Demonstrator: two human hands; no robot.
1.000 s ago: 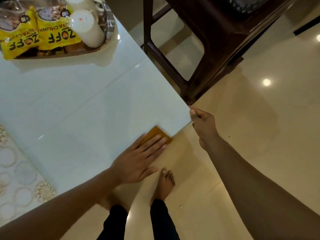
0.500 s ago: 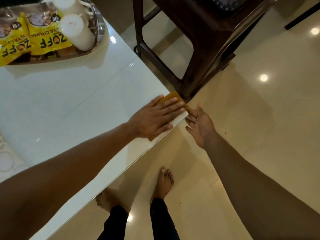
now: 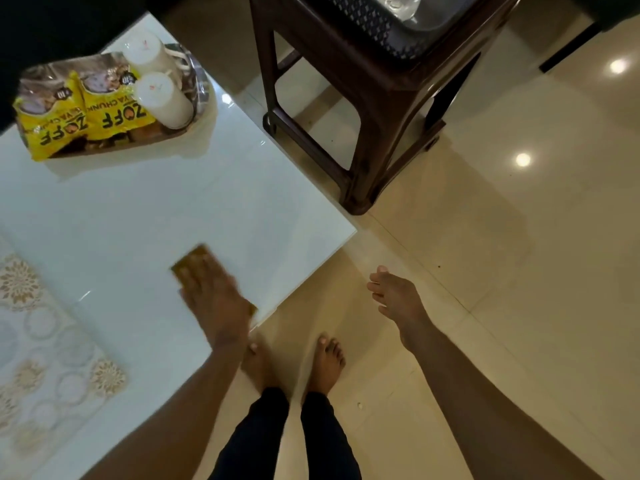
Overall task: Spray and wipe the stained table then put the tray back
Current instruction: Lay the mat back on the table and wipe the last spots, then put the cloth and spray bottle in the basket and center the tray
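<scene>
One brown-orange folded wiping cloth (image 3: 199,263), blurred, lies flat on the glossy white table (image 3: 145,216) near its near-right corner, pinned under the left hand (image 3: 216,299), whose grip is spread open and pressed palm-down, presumably to bear evenly on the surface for the wiping stroke. One oval metal tray (image 3: 202,98), holding two yellow snack packets (image 3: 83,116) and two white cylindrical cups (image 3: 162,98), sits well apart at the table's far edge, likely moved aside to free the cleaning area. The right hand (image 3: 398,299) hangs empty over the floor, fingers loosely apart; one dark brown plastic stool (image 3: 381,116) stands beyond the corner.
</scene>
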